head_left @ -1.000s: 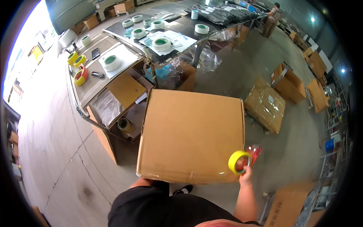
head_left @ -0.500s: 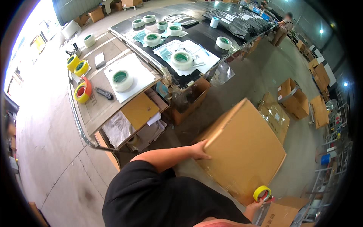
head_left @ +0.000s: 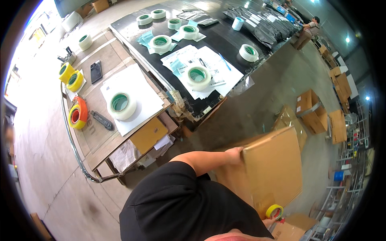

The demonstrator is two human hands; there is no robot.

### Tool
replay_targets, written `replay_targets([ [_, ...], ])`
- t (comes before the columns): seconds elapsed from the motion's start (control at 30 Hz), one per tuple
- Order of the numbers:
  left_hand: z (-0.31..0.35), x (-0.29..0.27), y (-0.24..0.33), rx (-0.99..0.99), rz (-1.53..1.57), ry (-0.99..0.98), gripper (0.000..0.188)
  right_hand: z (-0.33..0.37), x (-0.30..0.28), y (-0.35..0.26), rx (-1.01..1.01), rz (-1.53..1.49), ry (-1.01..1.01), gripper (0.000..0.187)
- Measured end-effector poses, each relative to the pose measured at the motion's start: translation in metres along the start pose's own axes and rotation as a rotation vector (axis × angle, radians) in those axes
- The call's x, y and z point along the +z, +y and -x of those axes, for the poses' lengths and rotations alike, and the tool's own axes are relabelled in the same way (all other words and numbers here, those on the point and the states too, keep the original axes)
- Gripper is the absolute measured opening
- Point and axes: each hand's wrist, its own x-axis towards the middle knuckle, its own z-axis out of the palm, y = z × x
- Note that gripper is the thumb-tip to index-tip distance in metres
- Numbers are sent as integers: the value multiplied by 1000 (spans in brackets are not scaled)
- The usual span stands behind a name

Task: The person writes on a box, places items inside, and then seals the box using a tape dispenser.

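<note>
A large brown cardboard box [head_left: 277,168] is tilted at my right side, above the concrete floor. My left hand [head_left: 235,154] reaches across my black shirt and grips the box's upper left edge. My right hand [head_left: 268,221] is mostly hidden at the box's lower corner. It holds a tape dispenser with a yellow tape roll [head_left: 274,210] against the box.
A long black table [head_left: 225,38] carries several white tape rolls, papers and a pen. A wooden cart [head_left: 102,120] on the left holds yellow tape rolls [head_left: 70,76], a phone and a cutter. More cartons [head_left: 311,110] stand on the floor at right. A person [head_left: 309,29] works far off.
The box has swung from in front of me down to my right side. My left hand has come into view on its edge. The yellow tape stayed at the box's lower corner.
</note>
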Motion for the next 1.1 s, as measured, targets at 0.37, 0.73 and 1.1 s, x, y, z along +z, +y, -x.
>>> replay_targets([
  [0.37, -13, -122, -1, -58, -209, -276, 56, -144, 150, -2, 59, 199, -383, 60],
  [0.73, 45, -248, -44, 392, -414, 478, 32, -63, 627, -21, -68, 454, -1340, 46],
  [1.1, 49, -282, -74, 321, -256, 644, 27, -37, 872, 19, -1180, 1103, -1004, 55],
])
